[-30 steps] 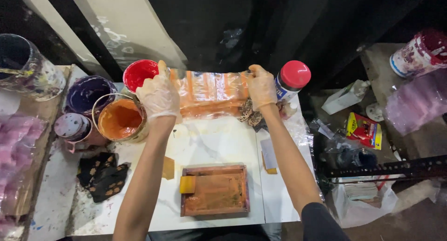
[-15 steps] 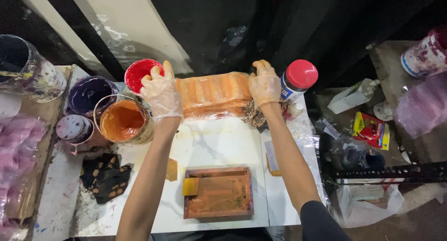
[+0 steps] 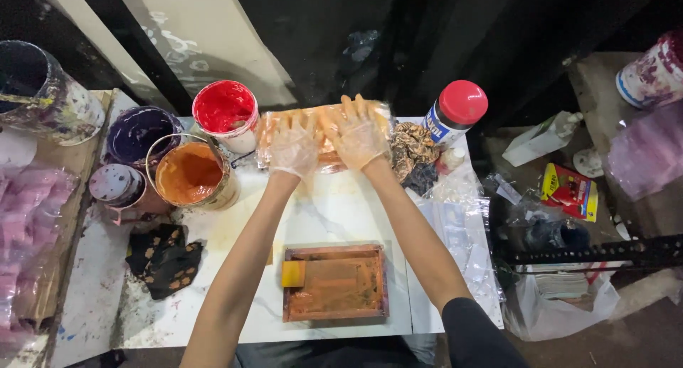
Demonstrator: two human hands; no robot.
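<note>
hands: left hand (image 3: pixel 294 149) and right hand (image 3: pixel 360 137), thin clear gloves, pressed flat and unclenched | orange-smeared crinkled plastic sheet (image 3: pixel 324 130) at the far edge of the glossy white counter (image 3: pixel 334 211)

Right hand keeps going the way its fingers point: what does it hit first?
The right hand lies flat on the orange-stained plastic sheet, fingers toward the table's far edge. Beyond that edge only the dark wall shows; depth is unclear.
</note>
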